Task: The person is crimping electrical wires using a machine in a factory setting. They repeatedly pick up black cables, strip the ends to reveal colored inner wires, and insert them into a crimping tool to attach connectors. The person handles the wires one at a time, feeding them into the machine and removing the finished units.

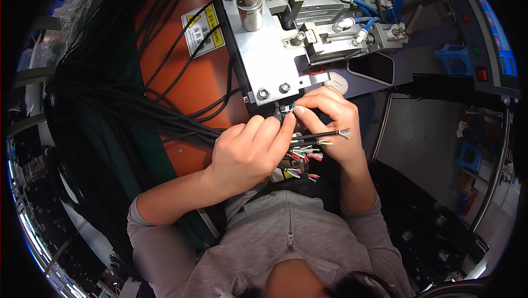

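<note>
Under the front edge of the metal machine head [269,69], my two hands meet at a small metal part [285,110]. My left hand [245,152] is closed, its index finger reaching to that part; what its fingers grip is hidden. Thumb and index finger of my right hand [335,119] pinch together beside it, at a small blue-green bit [293,104] too small to name. Black cables [187,124] run in from the left and pass beneath my left hand. Their stripped ends [305,155] fan out in several coloured wires below my right hand.
Cylinders with blue air hoses [363,9] stand behind the machine head. An orange-brown surface [165,67] with a warning label [203,30] lies to the left. Behind my right hand are a round white case [336,82] and a dark phone-like slab [371,68]. Blue stools [454,58] stand at right.
</note>
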Demonstrator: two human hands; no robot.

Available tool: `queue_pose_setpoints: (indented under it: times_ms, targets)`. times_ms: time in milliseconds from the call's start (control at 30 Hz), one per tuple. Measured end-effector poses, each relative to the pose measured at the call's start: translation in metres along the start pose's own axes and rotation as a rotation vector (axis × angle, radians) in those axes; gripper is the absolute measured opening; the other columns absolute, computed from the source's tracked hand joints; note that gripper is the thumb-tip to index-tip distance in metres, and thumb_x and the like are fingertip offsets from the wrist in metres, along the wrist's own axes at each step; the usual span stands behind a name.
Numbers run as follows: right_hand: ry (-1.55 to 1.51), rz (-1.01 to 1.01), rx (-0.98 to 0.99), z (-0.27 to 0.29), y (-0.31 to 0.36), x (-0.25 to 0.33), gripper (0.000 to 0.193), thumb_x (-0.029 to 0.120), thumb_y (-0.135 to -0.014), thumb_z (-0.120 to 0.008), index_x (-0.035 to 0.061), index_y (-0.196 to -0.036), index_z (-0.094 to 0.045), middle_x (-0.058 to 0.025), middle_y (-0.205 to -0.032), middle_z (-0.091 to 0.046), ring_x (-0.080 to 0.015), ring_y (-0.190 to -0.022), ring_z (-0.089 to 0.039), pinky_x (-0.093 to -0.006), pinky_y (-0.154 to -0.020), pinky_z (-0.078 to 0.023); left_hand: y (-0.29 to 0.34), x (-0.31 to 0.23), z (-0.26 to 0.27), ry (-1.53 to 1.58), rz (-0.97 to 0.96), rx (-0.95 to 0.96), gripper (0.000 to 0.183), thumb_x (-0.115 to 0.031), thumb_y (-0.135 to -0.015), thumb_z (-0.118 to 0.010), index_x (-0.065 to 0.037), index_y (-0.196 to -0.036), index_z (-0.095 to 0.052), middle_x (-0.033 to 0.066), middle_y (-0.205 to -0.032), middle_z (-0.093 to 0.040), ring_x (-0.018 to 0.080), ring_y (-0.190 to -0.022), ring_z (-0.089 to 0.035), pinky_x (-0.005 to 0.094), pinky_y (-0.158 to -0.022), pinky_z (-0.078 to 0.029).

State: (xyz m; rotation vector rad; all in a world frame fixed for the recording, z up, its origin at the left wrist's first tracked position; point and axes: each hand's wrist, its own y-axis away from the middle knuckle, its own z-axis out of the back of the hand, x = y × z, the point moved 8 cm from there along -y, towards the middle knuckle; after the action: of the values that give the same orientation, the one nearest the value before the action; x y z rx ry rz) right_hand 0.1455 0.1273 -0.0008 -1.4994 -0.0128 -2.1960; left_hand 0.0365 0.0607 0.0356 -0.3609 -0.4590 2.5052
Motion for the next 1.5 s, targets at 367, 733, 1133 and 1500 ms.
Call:
queue_pose_setpoints:
  times_ms: [367,733,1133,1500]
  targets:
    - [0.136,0.117,-0.120,-0.008,0.005,0.006,0.007,-0.001,-0.072,-0.064,0.0005,-0.070,-0.057,-0.0090,-0.068,-0.056,-0.0248,-0.063,-0.051,-0.0343,-0.059,-0.042,-0.002,0.002,-0.002,-0.066,0.108,0.041,0.038,0.002,-0.069,-0.061,-0.010,-0.105,-0.068,0.0010,-0.070,-0.039,0.0101,-0.057,-0.045,0.0239,-0.044,-0.036]
    - [0.121,0.212,-0.178,-0.006,0.009,0.001,0.009,-0.002,-0.067,-0.066,0.0022,-0.073,-0.061,-0.0080,-0.071,-0.057,-0.0235,-0.067,-0.052,-0.0320,-0.060,-0.042,-0.005,0.004,-0.001,-0.057,0.086,0.016,0.036,-0.001,-0.069,-0.062,-0.011,-0.103,-0.069,0.0009,-0.070,-0.041,0.0105,-0.056,-0.047,0.0245,-0.044,-0.037]
    - [0.092,0.249,-0.122,-0.005,0.007,-0.001,0.010,0.001,-0.065,-0.068,0.0018,-0.073,-0.061,-0.0077,-0.072,-0.056,-0.0241,-0.069,-0.053,-0.0335,-0.063,-0.043,-0.004,0.005,0.001,-0.035,0.092,0.057,0.038,-0.003,-0.066,-0.064,-0.010,-0.102,-0.070,0.0007,-0.072,-0.046,0.0112,-0.057,-0.048,0.0251,-0.044,-0.037]
    - [-0.035,0.003,-0.258,-0.005,0.006,-0.008,0.011,0.003,-0.073,-0.065,0.0011,-0.071,-0.054,-0.0088,-0.070,-0.055,-0.0239,-0.068,-0.053,-0.0337,-0.064,-0.043,0.000,0.009,0.007,0.017,0.000,-0.122,0.025,-0.005,-0.067,-0.064,-0.001,-0.091,-0.067,0.0020,-0.073,-0.057,0.0107,-0.059,-0.053,0.0214,-0.045,-0.038]
